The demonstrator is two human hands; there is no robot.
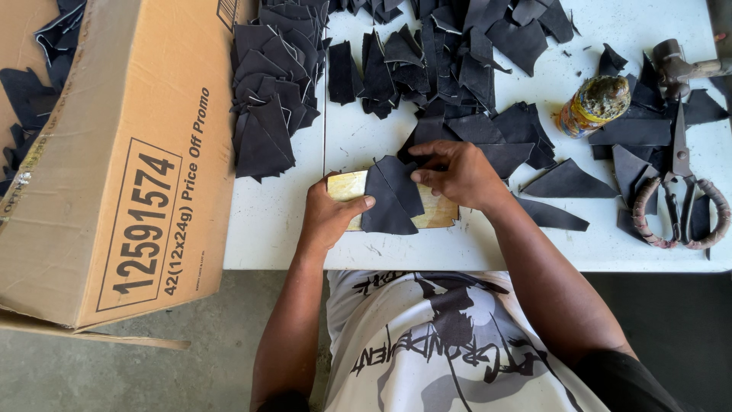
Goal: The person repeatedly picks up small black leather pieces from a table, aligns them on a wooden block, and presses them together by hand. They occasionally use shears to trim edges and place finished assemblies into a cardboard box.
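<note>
A small wooden block [347, 185] lies at the near edge of a white table [290, 221]. Two dark leather pieces [390, 200] lie overlapped on it. My left hand [329, 216] presses its thumb on the lower left piece and grips the block's left end. The fingers of my right hand [457, 174] pinch the upper piece's right edge. Black leather scraps [435, 53] cover the table's far side.
A large cardboard box [122, 152] stands at the left, with scraps behind it. A neat stack of cut pieces [271, 99] sits beside the box. Large scissors [679, 194] with wrapped handles lie at the right, a glue-stained jar [595, 105] behind them.
</note>
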